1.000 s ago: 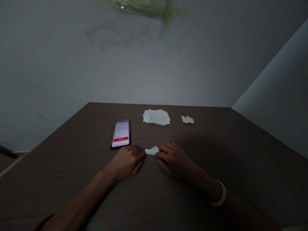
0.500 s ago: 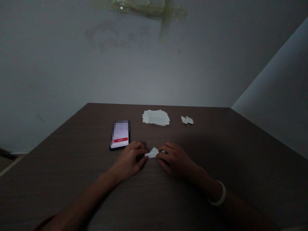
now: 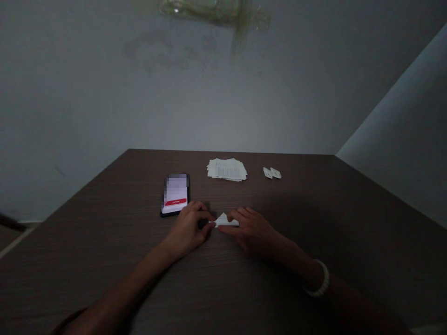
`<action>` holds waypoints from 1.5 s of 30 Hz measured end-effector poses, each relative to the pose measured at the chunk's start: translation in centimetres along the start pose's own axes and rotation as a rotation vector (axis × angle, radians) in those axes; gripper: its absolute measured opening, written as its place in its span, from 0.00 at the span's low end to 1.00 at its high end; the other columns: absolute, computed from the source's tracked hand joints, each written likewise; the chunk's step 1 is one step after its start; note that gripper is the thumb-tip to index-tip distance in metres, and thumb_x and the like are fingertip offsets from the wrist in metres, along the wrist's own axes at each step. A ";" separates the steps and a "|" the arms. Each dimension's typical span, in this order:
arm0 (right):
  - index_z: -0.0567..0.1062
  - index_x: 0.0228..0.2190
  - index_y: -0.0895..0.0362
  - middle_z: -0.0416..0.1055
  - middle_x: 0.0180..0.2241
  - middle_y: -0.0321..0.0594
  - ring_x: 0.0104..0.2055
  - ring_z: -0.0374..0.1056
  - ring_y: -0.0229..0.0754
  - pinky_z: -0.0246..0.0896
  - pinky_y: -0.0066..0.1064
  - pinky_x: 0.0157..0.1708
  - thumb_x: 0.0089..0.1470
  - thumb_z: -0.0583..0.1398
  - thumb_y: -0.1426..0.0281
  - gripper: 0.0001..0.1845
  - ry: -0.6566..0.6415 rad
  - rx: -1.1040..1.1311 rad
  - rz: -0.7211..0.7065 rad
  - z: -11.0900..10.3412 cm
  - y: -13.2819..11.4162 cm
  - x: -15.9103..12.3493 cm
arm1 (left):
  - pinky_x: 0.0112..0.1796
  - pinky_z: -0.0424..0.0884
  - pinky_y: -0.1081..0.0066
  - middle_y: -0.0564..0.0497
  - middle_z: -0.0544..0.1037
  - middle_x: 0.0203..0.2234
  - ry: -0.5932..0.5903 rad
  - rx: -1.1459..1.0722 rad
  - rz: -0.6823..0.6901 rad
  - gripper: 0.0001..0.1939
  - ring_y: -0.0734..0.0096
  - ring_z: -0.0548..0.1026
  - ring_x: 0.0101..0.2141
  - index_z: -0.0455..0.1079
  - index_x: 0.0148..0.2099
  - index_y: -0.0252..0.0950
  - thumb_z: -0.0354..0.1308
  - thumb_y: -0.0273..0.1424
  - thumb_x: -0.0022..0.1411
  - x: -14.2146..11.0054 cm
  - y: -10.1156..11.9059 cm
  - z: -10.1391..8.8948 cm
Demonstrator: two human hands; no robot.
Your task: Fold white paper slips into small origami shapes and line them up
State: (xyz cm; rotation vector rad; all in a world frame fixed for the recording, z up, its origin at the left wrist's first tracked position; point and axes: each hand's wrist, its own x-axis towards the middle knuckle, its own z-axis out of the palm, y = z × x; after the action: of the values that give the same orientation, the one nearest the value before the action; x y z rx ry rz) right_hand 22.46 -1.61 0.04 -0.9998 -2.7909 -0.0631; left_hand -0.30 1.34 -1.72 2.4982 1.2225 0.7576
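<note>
A small folded piece of paper (image 3: 222, 219), white with a pointed top, lies on the table between my hands. My left hand (image 3: 190, 226) pinches its left corner between thumb and forefinger. From the other side my right hand (image 3: 252, 231) grips the paper, its thumb stretched along the lower edge and its fingers at the upper right. Part of the paper's right side is covered by those fingers. A pale beaded bracelet (image 3: 323, 279) circles my right wrist.
On the brown table (image 3: 195, 298), a phone (image 3: 175, 195) with a lit screen lies just beyond my left hand. Farther back is a loose stack of printed paper sheets (image 3: 226, 170). Two small folded paper pieces (image 3: 272, 173) sit right of it. A grey wall (image 3: 223, 107) borders the far edge.
My right thumb has slid left along the paper's lower edge, and the right fingers have shifted slightly. My left hand keeps its pinch at the left corner.
</note>
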 end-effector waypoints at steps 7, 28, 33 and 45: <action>0.77 0.41 0.51 0.67 0.39 0.42 0.41 0.59 0.44 0.51 0.36 0.38 0.52 0.58 0.76 0.15 0.061 0.075 0.085 -0.3 1.1 -1.6 | 0.42 0.67 0.60 0.49 0.72 0.35 -0.013 -0.017 -0.032 0.04 0.62 0.70 0.39 0.75 0.36 0.37 0.61 0.26 0.57 -0.1 0.2 0.0; 0.76 0.35 0.56 0.71 0.37 0.40 0.39 0.64 0.42 0.59 0.34 0.40 0.51 0.64 0.69 0.07 0.271 0.350 0.303 2.0 0.8 -0.4 | 0.40 0.63 0.61 0.49 0.73 0.35 -0.011 0.029 0.068 0.03 0.61 0.68 0.39 0.71 0.37 0.37 0.57 0.25 0.59 -0.3 0.8 -0.1; 0.75 0.31 0.57 0.72 0.36 0.39 0.39 0.65 0.42 0.59 0.35 0.42 0.51 0.65 0.73 0.04 0.310 0.388 0.280 2.2 0.9 -0.3 | 0.40 0.63 0.62 0.49 0.73 0.34 -0.007 0.025 0.086 0.03 0.61 0.68 0.38 0.71 0.36 0.37 0.57 0.25 0.59 -0.3 1.2 -0.3; 0.74 0.43 0.56 0.72 0.39 0.41 0.41 0.64 0.43 0.60 0.36 0.43 0.53 0.61 0.78 0.14 0.372 0.332 0.237 2.1 1.2 -0.5 | 0.37 0.62 0.63 0.50 0.75 0.29 -0.033 -0.002 0.101 0.05 0.62 0.69 0.35 0.70 0.32 0.36 0.56 0.24 0.59 -0.1 1.3 -0.4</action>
State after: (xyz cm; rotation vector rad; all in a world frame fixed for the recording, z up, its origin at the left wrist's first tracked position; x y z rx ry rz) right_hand 23.25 -0.79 -2.12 -1.0920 -2.2408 0.2156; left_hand 0.25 0.49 -0.84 2.5760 1.0917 0.7383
